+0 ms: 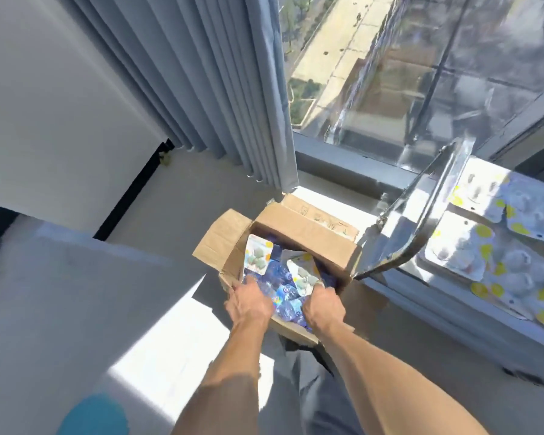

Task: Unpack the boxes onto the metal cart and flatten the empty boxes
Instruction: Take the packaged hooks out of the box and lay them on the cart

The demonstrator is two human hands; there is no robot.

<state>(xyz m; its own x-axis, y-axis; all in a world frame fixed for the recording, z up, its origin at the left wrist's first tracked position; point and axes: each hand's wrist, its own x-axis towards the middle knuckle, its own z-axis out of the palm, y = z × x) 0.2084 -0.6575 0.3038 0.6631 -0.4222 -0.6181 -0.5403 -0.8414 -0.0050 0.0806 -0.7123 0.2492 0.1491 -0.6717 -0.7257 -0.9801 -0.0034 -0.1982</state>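
An open cardboard box (pixel 308 237) stands on the floor by the window, its flaps spread out. Inside lie several blister packs (pixel 283 296), mostly blue, with two pale card-backed ones (pixel 259 254) on top. Both my hands reach into the box's near side. My left hand (pixel 248 301) lies on the blue packs with its fingertips hidden among them. My right hand (pixel 322 304) has its fingers curled round the edge of a pale pack (pixel 302 273). The metal cart (pixel 421 233) stands to the right, its top shelf holding several packs (pixel 500 243) with yellow dots.
A grey curtain (pixel 220 89) hangs behind the box next to a large window (pixel 405 73). A white wall (pixel 44 105) is at the left. Sunlit patches fall on the floor (pixel 170 356). A grey surface (pixel 60 293) with a blue round shape sits at lower left.
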